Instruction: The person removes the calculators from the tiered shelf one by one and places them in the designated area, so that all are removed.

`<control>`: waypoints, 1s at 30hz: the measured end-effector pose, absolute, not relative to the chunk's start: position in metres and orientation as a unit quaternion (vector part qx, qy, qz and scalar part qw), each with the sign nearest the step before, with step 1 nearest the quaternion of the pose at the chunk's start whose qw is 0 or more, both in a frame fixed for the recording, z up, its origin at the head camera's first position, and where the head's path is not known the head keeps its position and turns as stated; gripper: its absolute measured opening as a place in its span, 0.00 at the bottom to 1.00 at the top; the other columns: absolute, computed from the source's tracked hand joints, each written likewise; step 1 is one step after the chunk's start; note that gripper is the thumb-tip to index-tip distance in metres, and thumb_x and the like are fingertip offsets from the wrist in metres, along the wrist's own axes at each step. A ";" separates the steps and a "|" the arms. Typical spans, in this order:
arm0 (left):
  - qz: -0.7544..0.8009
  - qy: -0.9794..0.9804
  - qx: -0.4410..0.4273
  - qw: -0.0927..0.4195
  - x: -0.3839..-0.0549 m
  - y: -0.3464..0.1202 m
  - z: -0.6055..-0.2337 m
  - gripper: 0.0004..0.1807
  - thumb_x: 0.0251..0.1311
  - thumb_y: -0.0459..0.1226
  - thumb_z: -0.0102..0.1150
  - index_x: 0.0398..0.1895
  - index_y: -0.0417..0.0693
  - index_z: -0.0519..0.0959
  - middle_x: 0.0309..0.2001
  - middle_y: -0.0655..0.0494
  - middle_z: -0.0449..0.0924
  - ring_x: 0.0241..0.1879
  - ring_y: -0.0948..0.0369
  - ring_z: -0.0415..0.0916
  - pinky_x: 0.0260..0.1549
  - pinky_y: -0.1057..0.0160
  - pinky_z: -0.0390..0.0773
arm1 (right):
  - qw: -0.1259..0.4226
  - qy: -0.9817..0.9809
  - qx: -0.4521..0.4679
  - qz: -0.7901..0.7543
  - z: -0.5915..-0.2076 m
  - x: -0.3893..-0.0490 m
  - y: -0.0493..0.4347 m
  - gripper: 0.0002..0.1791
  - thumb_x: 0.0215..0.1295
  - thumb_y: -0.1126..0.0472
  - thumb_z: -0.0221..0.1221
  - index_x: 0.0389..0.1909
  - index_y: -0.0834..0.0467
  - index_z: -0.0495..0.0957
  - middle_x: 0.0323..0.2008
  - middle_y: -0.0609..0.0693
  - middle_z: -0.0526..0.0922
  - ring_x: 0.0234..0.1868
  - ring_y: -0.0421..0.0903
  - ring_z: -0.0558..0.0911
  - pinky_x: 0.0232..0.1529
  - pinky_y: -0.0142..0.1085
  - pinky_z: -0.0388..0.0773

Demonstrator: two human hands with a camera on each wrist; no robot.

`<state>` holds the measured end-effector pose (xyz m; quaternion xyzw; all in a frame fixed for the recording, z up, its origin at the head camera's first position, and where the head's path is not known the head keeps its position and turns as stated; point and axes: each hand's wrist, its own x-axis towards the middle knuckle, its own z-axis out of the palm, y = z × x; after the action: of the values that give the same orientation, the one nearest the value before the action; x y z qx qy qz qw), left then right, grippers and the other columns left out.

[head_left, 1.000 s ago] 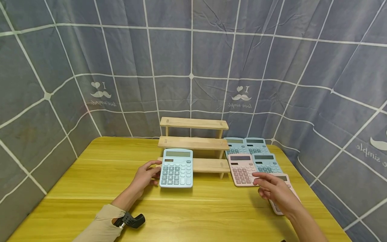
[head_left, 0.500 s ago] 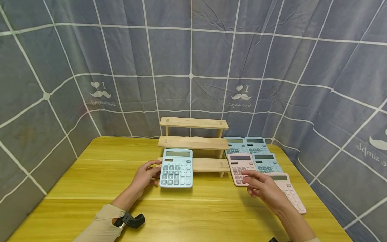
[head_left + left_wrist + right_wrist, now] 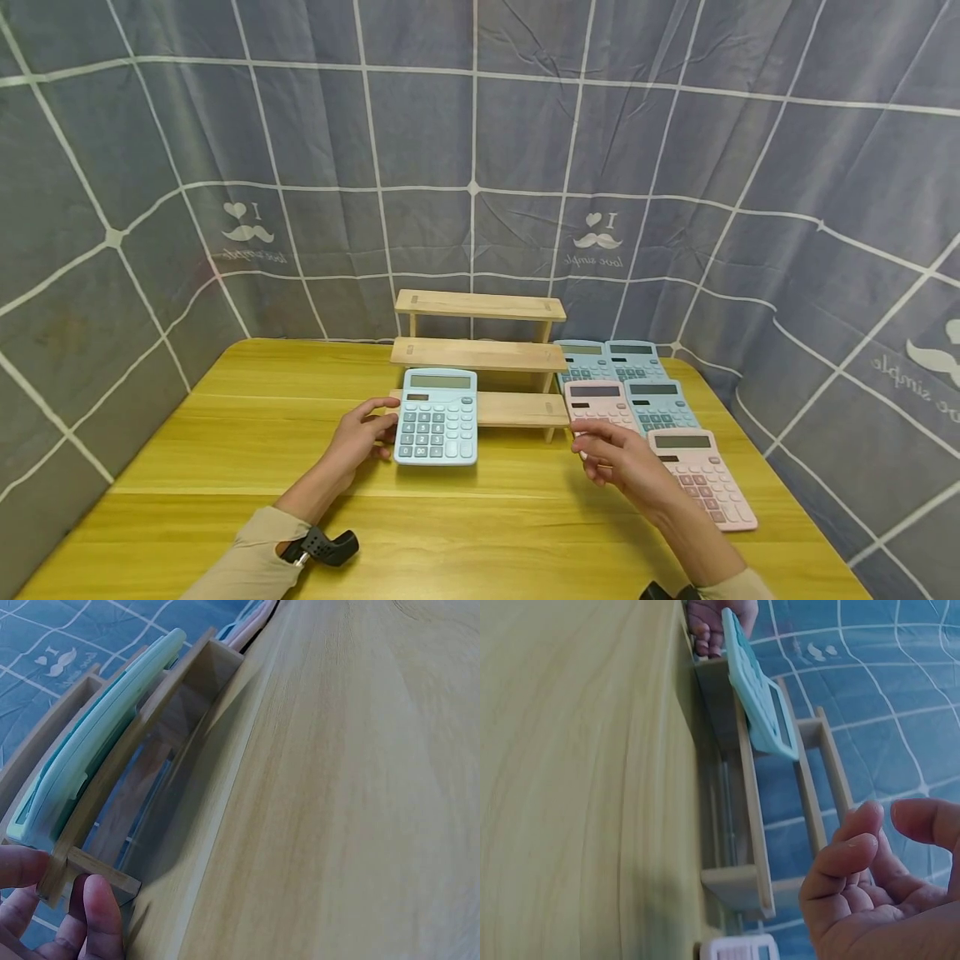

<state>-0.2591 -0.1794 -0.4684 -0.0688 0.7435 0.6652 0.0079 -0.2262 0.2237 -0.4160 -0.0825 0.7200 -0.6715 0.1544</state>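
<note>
A light blue calculator (image 3: 436, 417) leans upright on the lowest step of a three-tier wooden display shelf (image 3: 480, 354). My left hand (image 3: 360, 435) is at the left end of that step. In the left wrist view its fingers (image 3: 103, 907) grip the board's end, close to the calculator's lower edge. My right hand (image 3: 622, 462) hovers right of the shelf, its fingers loosely bent and holding nothing. It partly hides a pink calculator (image 3: 596, 402). Another pink calculator (image 3: 705, 479) lies just right of the hand.
Several more blue calculators (image 3: 660, 404) lie at the table's back right, beside the shelf. The yellow wooden table (image 3: 450, 533) ends at a grey gridded curtain (image 3: 420, 233) behind and on both sides.
My right hand has moved left from over the near pink calculator toward the shelf, uncovering that calculator. The left hand and the blue calculator on the shelf have stayed put.
</note>
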 end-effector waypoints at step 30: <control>0.671 0.738 -0.072 0.008 -0.260 -0.180 -0.469 0.17 0.71 0.38 0.56 0.61 0.46 0.76 0.38 0.49 0.82 0.33 0.57 0.78 0.25 0.64 0.80 | 0.157 0.726 -0.097 -0.662 -0.427 -0.236 0.155 0.23 0.71 0.60 0.59 0.63 0.66 0.72 0.43 0.53 0.80 0.35 0.44 0.79 0.32 0.31 0.75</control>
<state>-0.2597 -0.1797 -0.4688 -0.0718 0.7382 0.6707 0.0080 -0.2362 0.1552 -0.4269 -0.0970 0.7261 -0.6623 0.1575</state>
